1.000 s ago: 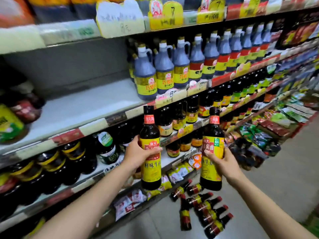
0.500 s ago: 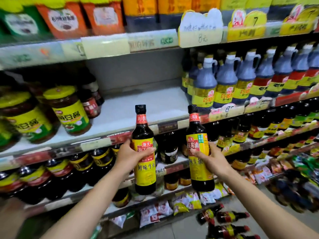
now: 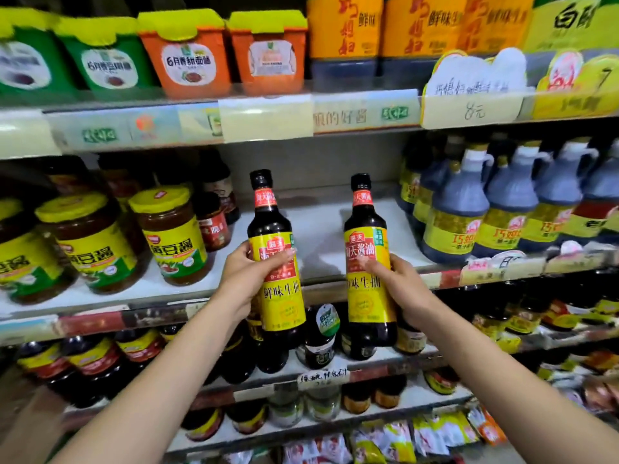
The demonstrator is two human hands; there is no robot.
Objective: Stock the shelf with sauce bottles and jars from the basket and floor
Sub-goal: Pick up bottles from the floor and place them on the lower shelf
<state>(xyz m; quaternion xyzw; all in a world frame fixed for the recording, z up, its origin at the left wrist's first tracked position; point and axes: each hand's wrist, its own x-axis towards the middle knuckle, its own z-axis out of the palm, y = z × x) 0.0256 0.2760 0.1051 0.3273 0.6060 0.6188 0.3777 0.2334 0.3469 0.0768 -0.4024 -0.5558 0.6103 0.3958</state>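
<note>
I hold two dark soy sauce bottles with yellow and red labels, both upright in front of the middle shelf. My left hand [image 3: 249, 274] grips the left bottle [image 3: 276, 262] around its label. My right hand [image 3: 398, 289] grips the right bottle [image 3: 366, 262] from the right side, thumb across the label. Behind them lies a bare white stretch of shelf [image 3: 318, 229], between jars on the left and jugs on the right. The bottle bases hang below the shelf's front edge.
Yellow-lidded sauce jars [image 3: 169, 236] stand left of the gap, grey-blue handled jugs [image 3: 459, 216] right of it. Orange and green tubs [image 3: 187, 51] fill the top shelf. Lower shelves hold dark bottles [image 3: 318, 336] and small jars; sachets [image 3: 395, 440] lie at the bottom.
Both hands have lifted the bottles higher and towards the bare gap of the middle shelf. My view has risen, so the floor bottles have dropped out of sight.
</note>
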